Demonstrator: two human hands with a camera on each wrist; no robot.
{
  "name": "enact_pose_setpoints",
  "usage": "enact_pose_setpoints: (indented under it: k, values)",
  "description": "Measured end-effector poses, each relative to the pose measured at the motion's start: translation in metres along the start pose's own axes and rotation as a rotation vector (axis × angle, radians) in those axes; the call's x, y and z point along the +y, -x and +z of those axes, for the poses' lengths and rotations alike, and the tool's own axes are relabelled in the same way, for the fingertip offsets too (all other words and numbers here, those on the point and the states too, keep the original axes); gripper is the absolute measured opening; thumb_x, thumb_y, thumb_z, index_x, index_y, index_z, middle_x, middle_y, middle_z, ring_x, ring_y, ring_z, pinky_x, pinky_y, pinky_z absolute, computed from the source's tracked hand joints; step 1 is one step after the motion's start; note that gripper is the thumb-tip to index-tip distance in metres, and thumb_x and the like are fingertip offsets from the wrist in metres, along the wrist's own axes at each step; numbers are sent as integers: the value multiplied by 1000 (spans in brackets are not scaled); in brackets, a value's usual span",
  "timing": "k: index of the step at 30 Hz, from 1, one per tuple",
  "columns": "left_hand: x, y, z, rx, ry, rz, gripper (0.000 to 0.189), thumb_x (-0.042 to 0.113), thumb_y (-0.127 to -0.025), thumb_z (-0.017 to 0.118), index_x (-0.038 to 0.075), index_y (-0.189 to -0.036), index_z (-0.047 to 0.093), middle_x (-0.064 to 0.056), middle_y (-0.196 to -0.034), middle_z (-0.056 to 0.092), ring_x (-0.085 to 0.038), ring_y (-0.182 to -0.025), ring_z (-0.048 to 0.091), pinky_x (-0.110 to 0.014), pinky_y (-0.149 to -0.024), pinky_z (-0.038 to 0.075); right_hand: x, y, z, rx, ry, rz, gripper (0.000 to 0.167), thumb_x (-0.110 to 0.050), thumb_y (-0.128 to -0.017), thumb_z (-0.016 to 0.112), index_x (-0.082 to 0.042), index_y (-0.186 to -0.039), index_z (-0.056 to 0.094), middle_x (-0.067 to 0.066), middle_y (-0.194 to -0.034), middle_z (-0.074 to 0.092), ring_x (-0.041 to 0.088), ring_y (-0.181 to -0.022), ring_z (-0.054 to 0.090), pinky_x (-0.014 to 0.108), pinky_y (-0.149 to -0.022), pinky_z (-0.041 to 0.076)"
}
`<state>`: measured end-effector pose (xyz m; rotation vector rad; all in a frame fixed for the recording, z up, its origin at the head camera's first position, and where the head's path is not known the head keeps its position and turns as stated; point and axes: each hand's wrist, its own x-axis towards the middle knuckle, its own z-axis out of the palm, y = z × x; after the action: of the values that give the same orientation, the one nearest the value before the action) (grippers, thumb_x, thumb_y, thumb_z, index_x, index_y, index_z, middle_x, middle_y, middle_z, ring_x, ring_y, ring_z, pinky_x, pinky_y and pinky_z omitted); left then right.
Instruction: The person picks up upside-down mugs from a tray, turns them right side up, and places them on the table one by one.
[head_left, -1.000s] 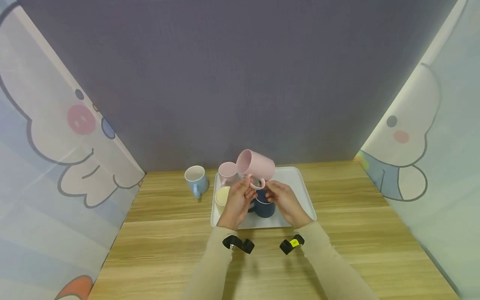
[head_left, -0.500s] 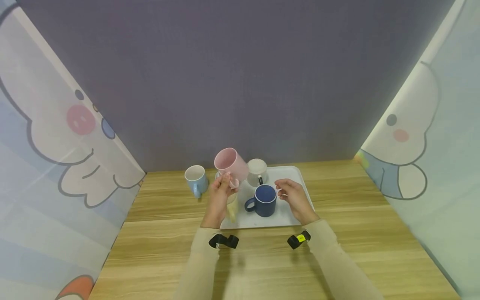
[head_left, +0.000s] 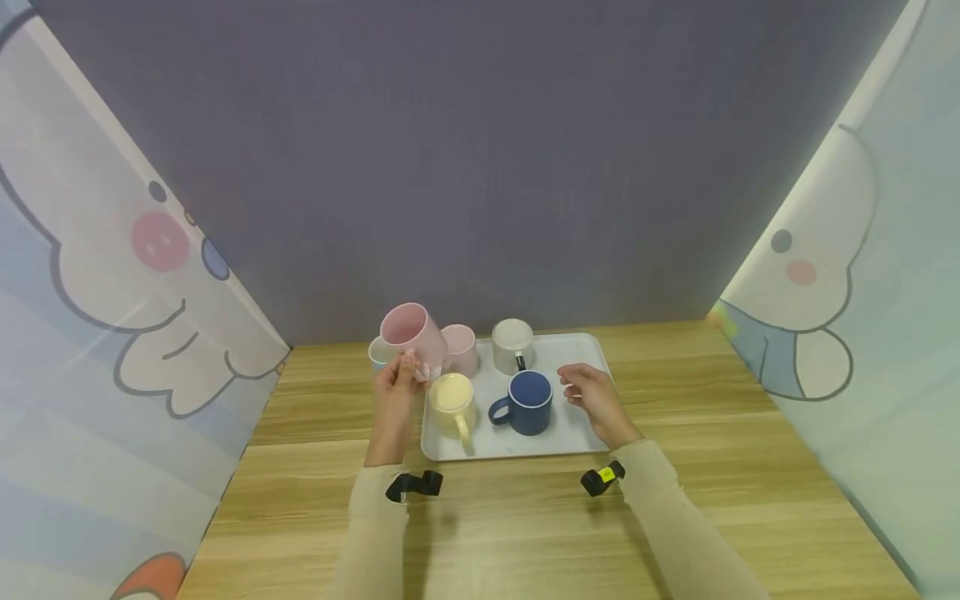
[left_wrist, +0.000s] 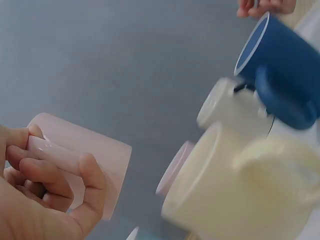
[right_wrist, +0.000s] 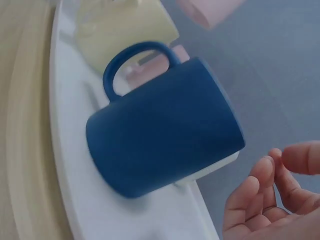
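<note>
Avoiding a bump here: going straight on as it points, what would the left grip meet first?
Probably the dark wall, with the pink mug held in the left grip leading; the light blue mug appears lower, though depth is unclear.

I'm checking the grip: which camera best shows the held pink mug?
The left wrist view: the pink mug is large there, with the fingers curled around its handle. The head view shows it small, opening visible; the right wrist view catches only part, at the top edge.
</note>
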<state>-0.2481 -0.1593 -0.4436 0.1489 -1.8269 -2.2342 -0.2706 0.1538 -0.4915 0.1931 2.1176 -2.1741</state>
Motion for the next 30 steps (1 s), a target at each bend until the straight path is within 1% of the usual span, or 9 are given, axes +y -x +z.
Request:
enact_pose_setpoints:
  k: [5,9,13,15,16,18,20,25,30]
  values:
    - [3,-3,-20,70,11,20,31,25,-108,53,0,-91,59,2,-83,57,-9,-75,56,-22,-70,53,9,-3,-1,-6,88,-1,32,-11,-103,57,10,-127,59,-7,-93,60,6,-74,56,19,-72,51]
    - [4,-4,-38,131,-11,32,31,26,-107,54,2,-88,60,3,-80,57,-8,-75,55,-21,-70,53,15,-4,2,-19,105,5,31,-11,-101,61,9,-125,60,-10,-91,63,6,-73,57,21,-72,51]
    - [3,-5,-56,194,-10,39,32,27,-106,55,6,-83,59,4,-78,57,-9,-75,56,-21,-70,53,17,-4,5,-23,115,11,30,-12,-100,64,7,-122,61,-10,-87,64,8,-73,57,23,-72,52]
    - [3,-5,-64,223,-9,48,34,27,-106,55,3,-83,58,4,-78,56,-9,-76,55,-20,-70,52,16,-4,7,-24,122,17,31,-14,-100,64,6,-122,62,-9,-88,64,10,-75,57,24,-73,52]
    - [2,-5,-67,232,-9,49,35,28,-106,55,1,-84,57,4,-78,56,-10,-76,55,-20,-70,52,11,-1,8,-26,124,25,30,-14,-100,64,7,-123,61,-7,-88,64,11,-76,58,26,-74,52]
    - [1,-4,-74,250,-23,54,37,28,-106,54,-4,-87,55,4,-78,55,-10,-77,54,-20,-70,51,9,0,8,-38,133,34,32,-14,-101,63,7,-125,60,-6,-90,64,13,-79,57,28,-77,53]
    - [0,-3,-79,267,-40,51,37,28,-107,53,-5,-89,54,4,-79,55,-10,-78,52,-19,-70,50,8,1,8,-44,138,39,33,-15,-101,63,7,-125,60,-5,-91,64,13,-79,57,28,-77,52]
    - [-8,-4,-92,320,-40,30,34,27,-106,55,0,-86,58,4,-80,55,-9,-75,51,-20,-69,49,16,-4,8,-30,147,38,31,-16,-101,64,5,-123,62,-4,-91,63,12,-78,57,25,-75,51]
    - [-23,-6,-104,350,-47,18,35,25,-106,55,-5,-87,57,3,-78,55,-9,-73,52,-18,-65,49,20,-5,6,-13,203,18,30,-20,-101,64,3,-121,64,1,-97,64,14,-81,58,26,-76,52]
